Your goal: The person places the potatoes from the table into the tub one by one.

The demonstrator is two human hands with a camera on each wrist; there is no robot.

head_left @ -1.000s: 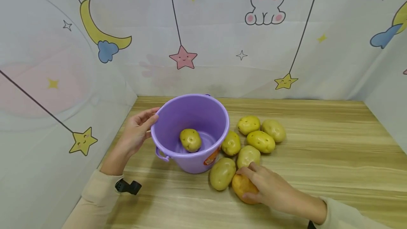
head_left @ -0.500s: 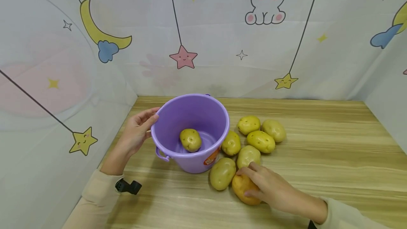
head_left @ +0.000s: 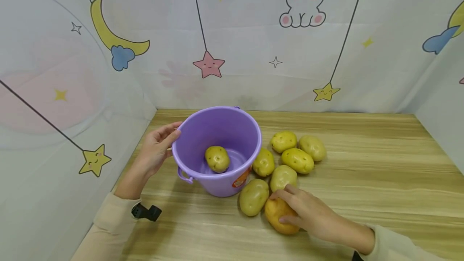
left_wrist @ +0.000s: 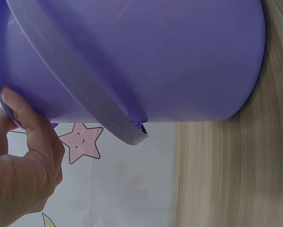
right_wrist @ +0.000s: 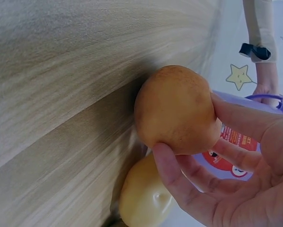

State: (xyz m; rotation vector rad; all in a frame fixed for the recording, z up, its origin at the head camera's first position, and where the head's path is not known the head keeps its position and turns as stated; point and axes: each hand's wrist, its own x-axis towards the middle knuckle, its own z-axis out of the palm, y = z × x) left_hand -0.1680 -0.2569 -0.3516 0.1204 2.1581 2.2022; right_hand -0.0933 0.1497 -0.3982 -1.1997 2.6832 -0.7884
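A purple bucket (head_left: 217,122) stands on the table with one yellow potato (head_left: 217,158) on its floor. My left hand (head_left: 154,148) holds the bucket's rim at the left side, thumb near the edge. At the front right my right hand (head_left: 308,212) grips a round orange-brown potato (head_left: 280,216), thumb on one side and fingers on the other. In the right wrist view this orange-brown potato (right_wrist: 174,109) shows between thumb and fingertips, close against the tabletop. Beside it lie an olive-yellow potato (head_left: 254,197) and a pale potato (head_left: 284,179).
Several more potatoes lie right of the bucket: one against its side (head_left: 264,162), others farther back, such as a bright yellow potato (head_left: 297,160). The bucket's handle (left_wrist: 80,75) hangs down along its outside. A printed white cloth (head_left: 246,43) walls the table (head_left: 373,180) behind and at both sides.
My right thumb has shifted slightly, and a little more of the orange-brown potato shows beneath it. The left hand, bucket and other potatoes have stayed in place.
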